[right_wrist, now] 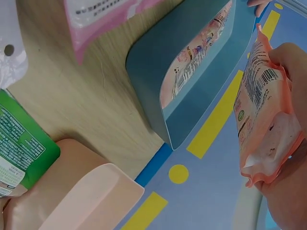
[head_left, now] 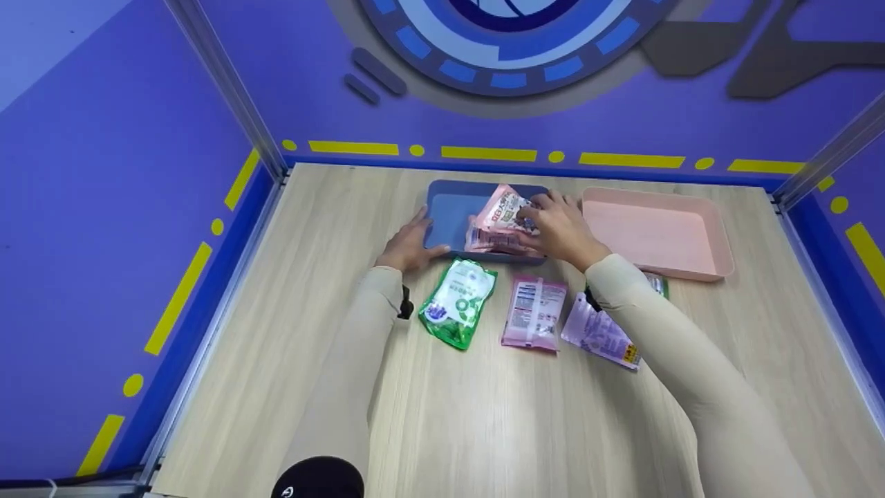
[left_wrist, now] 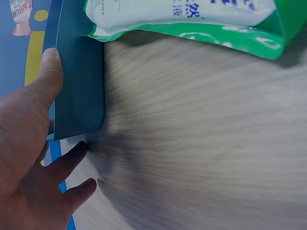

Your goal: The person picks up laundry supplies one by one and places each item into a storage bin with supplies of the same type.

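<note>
My right hand grips a pink and white printed packet, held tilted over the right part of a blue-grey tray. In the right wrist view this packet shows a barcode, with the thumb on its side. Another pink printed packet lies inside the tray, partly hidden under the held one in the head view. At the tray's front left corner rests my left hand, its fingers spread; the left wrist view has the thumb over the rim.
In front of the blue-grey tray lie a green and white pouch, a pink packet and a purple pouch. A green pouch is partly hidden by the right arm in the head view. A pink tray stands on the right.
</note>
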Tool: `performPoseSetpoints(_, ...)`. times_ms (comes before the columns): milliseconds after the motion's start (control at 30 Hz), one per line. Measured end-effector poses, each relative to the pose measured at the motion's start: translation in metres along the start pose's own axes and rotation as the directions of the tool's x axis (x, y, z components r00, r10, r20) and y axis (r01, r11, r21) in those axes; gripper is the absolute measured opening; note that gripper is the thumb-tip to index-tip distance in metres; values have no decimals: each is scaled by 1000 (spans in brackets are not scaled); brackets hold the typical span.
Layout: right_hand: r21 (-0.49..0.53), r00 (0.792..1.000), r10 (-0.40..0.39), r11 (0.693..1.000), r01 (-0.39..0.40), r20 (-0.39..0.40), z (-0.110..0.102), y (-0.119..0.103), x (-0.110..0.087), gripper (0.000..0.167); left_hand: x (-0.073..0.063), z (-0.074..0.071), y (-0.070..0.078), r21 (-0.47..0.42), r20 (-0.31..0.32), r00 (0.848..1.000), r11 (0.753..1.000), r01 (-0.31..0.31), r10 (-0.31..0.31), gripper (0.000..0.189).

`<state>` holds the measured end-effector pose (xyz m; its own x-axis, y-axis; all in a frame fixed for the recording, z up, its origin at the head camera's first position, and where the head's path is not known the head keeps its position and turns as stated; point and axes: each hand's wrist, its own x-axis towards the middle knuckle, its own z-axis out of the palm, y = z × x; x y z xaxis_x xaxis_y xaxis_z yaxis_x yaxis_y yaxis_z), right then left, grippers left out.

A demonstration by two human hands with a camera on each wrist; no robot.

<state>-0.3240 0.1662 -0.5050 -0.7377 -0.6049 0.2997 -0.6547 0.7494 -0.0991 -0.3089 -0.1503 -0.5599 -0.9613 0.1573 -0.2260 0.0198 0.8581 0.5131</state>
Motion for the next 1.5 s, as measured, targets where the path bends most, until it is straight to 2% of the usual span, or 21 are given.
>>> performPoseSetpoints(233,-11,999,14,1000,-14,38,2,1,7,33,-1,1,1,-9,3,1000,1000,11,-11,87)
performPoseSetpoints(600,4,998,21,1000,-21,57,14,6,14,33,-1,2,0,-18,5,1000,1000,17,-17,87)
performPoseSetpoints(867,12,997,26,1000,-27,67,19,5,19,32,-2,1,0,-9,-3,1000,1000,-13,13,88)
performPoseSetpoints(1300,-15,989,70,998,-69,128,24,2,32,36,0,-1,3,-1,12,1000,1000,29,-29,87)
performPoseSetpoints(1500,26,986,61,998,-66,158,30,-3,35,38,1,0,3,0,15,999,999,39,-39,87)
